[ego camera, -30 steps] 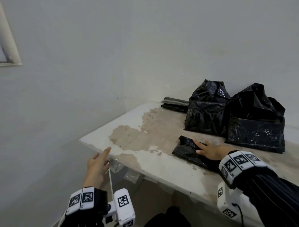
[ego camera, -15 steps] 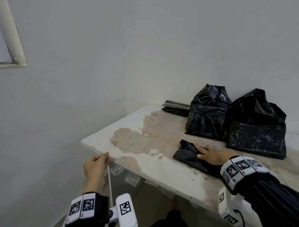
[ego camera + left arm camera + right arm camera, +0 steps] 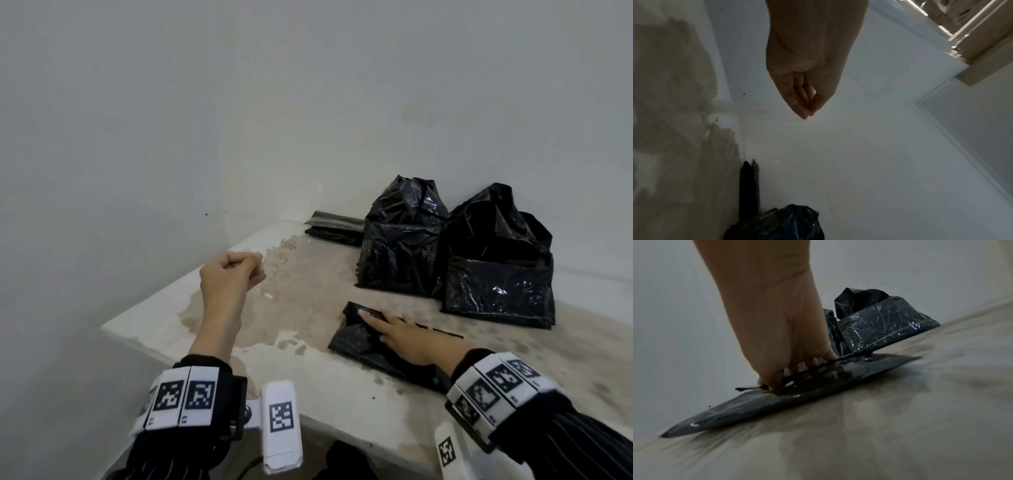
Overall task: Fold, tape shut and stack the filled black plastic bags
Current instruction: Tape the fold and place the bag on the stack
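While right hand flattens the bag, left fingers pinch — perhaps tape, unseen.

Soft, even light fills the head view; the pale wall shows no hard shadows. Small white glints sit on the crinkled black bags. Straight lines bow toward the frame edges in all 3 views. The left wrist view is dim, brightest at a doorway in its upper right corner. The right wrist view is dim too, its tabletop smeared with blur.
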